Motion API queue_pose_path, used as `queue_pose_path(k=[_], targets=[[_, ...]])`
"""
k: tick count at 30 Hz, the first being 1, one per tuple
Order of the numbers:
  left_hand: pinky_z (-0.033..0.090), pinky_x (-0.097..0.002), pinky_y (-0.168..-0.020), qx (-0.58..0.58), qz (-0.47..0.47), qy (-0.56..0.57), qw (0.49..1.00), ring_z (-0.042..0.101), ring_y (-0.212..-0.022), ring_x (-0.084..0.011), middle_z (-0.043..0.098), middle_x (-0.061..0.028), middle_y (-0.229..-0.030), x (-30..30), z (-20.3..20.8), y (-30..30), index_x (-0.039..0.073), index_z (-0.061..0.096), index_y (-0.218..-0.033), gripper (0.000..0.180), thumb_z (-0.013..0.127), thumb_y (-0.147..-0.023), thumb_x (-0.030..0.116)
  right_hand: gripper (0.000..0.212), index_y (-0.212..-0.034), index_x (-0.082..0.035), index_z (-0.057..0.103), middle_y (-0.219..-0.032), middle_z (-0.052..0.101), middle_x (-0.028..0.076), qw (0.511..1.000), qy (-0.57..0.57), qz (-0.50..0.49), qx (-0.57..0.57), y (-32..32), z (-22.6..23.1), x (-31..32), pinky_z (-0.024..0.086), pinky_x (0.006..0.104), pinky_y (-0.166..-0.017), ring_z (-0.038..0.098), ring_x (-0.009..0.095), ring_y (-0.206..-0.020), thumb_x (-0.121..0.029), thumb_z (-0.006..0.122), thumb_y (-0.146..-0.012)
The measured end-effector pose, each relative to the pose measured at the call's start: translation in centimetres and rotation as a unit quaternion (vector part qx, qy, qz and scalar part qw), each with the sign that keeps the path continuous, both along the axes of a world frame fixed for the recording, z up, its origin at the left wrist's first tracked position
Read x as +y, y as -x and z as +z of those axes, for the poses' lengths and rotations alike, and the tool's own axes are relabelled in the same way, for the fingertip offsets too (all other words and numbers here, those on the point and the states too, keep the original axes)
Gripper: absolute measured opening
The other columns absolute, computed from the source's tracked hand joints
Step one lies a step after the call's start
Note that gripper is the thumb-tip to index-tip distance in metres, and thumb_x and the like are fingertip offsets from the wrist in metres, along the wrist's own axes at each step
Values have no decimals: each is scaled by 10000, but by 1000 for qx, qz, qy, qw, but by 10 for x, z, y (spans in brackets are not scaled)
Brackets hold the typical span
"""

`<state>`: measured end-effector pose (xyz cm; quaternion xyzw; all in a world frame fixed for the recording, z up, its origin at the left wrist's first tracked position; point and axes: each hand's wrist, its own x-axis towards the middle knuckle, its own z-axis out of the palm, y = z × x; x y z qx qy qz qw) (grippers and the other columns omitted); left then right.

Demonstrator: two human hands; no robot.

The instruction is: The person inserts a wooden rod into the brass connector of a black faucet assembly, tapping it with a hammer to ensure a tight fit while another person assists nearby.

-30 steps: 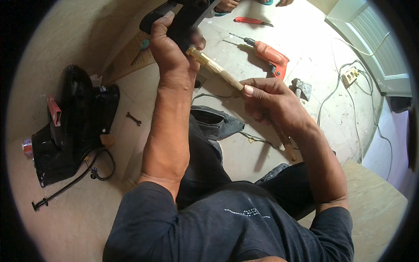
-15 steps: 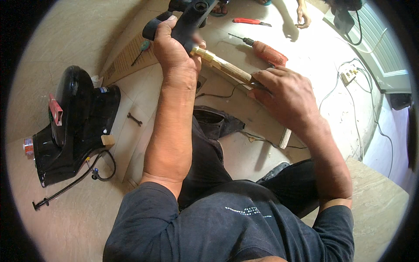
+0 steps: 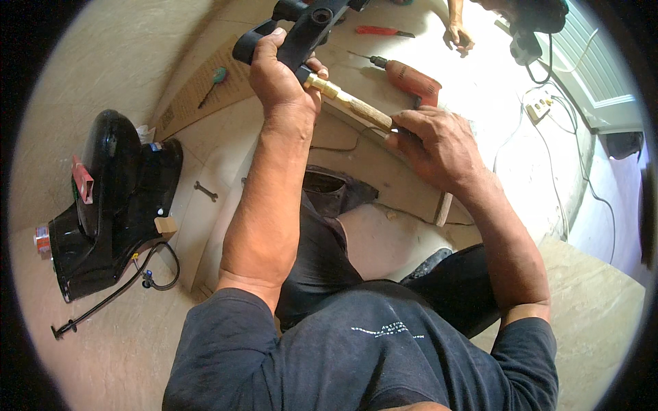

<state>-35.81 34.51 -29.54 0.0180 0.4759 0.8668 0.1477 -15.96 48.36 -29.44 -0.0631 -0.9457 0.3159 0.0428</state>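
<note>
My left hand (image 3: 284, 79) is closed around a black tubular part (image 3: 312, 31) with a round hole in its upper face, held up at the top of the view. A wooden rod (image 3: 367, 111) with a brass-coloured end (image 3: 321, 85) meets the lower end of this part and slants down to the right. Around the rod's other end my right hand (image 3: 439, 144) is closed, hiding its tip. Below that hand a pale wooden piece (image 3: 444, 209) sticks out; whether the hand holds it I cannot tell.
An orange drill (image 3: 413, 82) and a red cutter (image 3: 377, 30) lie beyond my hands, near another person's hand (image 3: 459, 38). Left are a black moulded housing (image 3: 116, 185), a spanner (image 3: 205, 192), a cardboard sheet (image 3: 205, 92) and a screwdriver (image 3: 217, 79). Cables run from a socket block (image 3: 538, 106) on the right.
The view has shifted slightly. The black part and my left hand sit a little lower and further right in view. A dark edge by my right fingers now shows less. Both grips stay closed.
</note>
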Motion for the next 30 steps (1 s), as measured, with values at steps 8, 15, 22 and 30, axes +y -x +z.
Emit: queue_pose_path(k=[8,15,22,30], targets=[[634,-464,-688,-150,-67,101,981,721,-726,-299,727,-173,-983,14,-47,8,14,601,-1176,379,644,-978,333,171,-947,-139,779,-877,735,133,987,-131,-78,45,-7,-32,35,553,482,-825,707,341,-925,-295,719,-910],[633,-533,-832,-192,-100,12,976,718,-888,-378,704,-239,-1077,44,-104,1,-42,540,-1287,359,604,-1013,182,174,-985,-178,801,-875,747,101,980,-164,-105,-33,-15,-64,68,552,464,-818,715,306,-936,-311,704,-927],[625,-551,-845,-178,-164,-39,969,713,-811,-375,705,-236,-1049,68,-149,10,-33,555,-1242,342,615,-986,187,197,-979,-179,797,-835,742,94,976,-82,-103,-175,-17,-61,79,565,450,-786,725,297,-881,-351,704,-957],[604,-568,-905,-218,-167,-73,959,710,-824,-347,719,-180,-988,83,-185,-3,50,623,-1203,354,713,-908,225,264,-980,-128,784,-859,752,149,967,-115,-69,-217,-14,-75,99,576,467,-766,748,324,-858,-382,727,-940]])
